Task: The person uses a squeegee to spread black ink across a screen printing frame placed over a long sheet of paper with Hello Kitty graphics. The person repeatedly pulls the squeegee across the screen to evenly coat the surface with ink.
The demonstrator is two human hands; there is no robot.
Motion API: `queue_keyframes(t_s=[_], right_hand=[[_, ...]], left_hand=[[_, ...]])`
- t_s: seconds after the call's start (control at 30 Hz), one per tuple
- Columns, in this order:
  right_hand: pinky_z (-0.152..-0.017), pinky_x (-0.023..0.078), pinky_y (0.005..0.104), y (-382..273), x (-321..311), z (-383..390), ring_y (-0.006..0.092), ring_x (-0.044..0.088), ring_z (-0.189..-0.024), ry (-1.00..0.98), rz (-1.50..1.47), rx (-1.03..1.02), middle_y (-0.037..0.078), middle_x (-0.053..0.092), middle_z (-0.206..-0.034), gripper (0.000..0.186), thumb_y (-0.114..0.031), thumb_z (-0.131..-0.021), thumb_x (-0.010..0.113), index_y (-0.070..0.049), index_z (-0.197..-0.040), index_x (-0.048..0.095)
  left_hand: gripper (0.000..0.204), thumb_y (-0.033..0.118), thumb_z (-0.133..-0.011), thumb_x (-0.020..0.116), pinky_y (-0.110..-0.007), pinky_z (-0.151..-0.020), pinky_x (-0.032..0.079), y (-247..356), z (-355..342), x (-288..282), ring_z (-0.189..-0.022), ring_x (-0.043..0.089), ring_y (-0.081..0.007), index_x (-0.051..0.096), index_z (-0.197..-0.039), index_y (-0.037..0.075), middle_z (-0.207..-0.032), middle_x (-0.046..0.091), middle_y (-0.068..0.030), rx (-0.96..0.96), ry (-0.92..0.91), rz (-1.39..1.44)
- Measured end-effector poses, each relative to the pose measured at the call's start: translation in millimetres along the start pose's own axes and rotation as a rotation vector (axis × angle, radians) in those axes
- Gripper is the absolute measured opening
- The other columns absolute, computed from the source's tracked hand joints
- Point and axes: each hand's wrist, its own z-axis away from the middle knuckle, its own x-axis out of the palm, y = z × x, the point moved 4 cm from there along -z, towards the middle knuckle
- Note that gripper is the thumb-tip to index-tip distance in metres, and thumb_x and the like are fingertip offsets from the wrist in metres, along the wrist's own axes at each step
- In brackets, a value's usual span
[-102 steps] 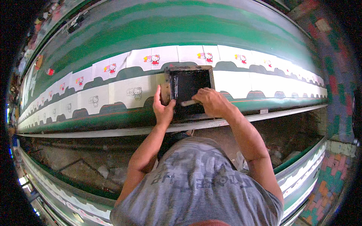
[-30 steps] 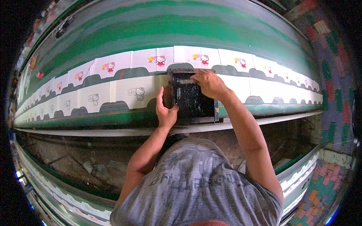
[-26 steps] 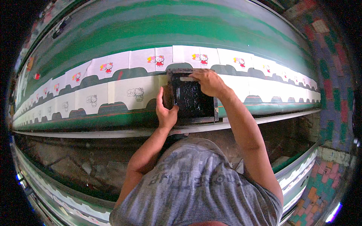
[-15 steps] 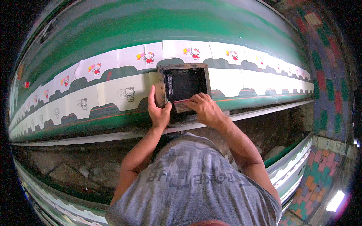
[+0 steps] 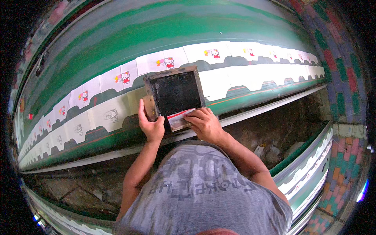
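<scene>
A screen-printing frame (image 5: 170, 72) with dark, ink-stained wood and a black mesh sits over the lower row of white sheets (image 5: 254, 79). My left hand (image 5: 152, 127) grips its near-left part, thumb at the corner and fingers beside a light wooden piece. In my right hand (image 5: 203, 123) is a squeegee (image 5: 177, 117) with a red strip, held lying along the frame's near edge. Sheets left of the frame carry grey cartoon-cat outlines (image 5: 112, 116); the upper row has coloured cat prints with balloons (image 5: 168, 62).
The long green table (image 5: 168, 27) has a pale metal rail (image 5: 270, 105) along its near edge. Below is a dark gap with scraps (image 5: 260, 150). A parallel table with white strips (image 5: 305, 172) runs behind me. Coloured paving (image 5: 338, 168) lies at the right.
My right hand with the squeegee has come from the frame's far edge down to its near edge. The view has turned, and my left hand stays on the frame.
</scene>
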Motion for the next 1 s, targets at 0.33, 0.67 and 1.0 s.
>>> queue_keyframes(t_s=[0.33,0.67,1.0], right_hand=[[-0.104,0.053,0.0508,105,-85,69,0.0347,0.068,-0.116,-0.005,0.087,0.017,0.011,0.074,-0.123,0.041,-0.006,-0.084,0.077,-0.009,-0.125,0.08],[-0.096,0.055,0.0471,118,-102,49,0.0328,0.069,-0.112,-0.273,0.217,-0.121,0.011,0.074,-0.12,0.041,-0.008,-0.09,0.07,-0.006,-0.13,0.08],[-0.11,0.061,0.0499,160,-112,-43,0.0399,0.073,-0.125,-0.449,0.201,-0.074,0.019,0.078,-0.127,0.044,0.009,-0.089,0.063,-0.002,-0.127,0.08]], left_hand=[[0.101,-0.013,-0.077,0.068,-0.042,-0.132,0.04,-12,39,153,-0.154,0.055,-0.0299,0.04,-0.174,-0.002,-0.166,0.056,-0.0206,-0.024,0.002,0.051],[0.102,-0.011,-0.076,0.07,-0.042,-0.128,0.044,-5,45,177,-0.149,0.06,-0.03,0.041,-0.173,-0.003,-0.162,0.059,-0.0217,-0.067,0.021,-0.023],[0.091,-0.005,-0.087,0.076,-0.043,-0.133,0.038,-13,43,172,-0.155,0.055,-0.0298,0.044,-0.172,0.0,-0.167,0.057,-0.0197,-0.12,-0.012,0.036]])
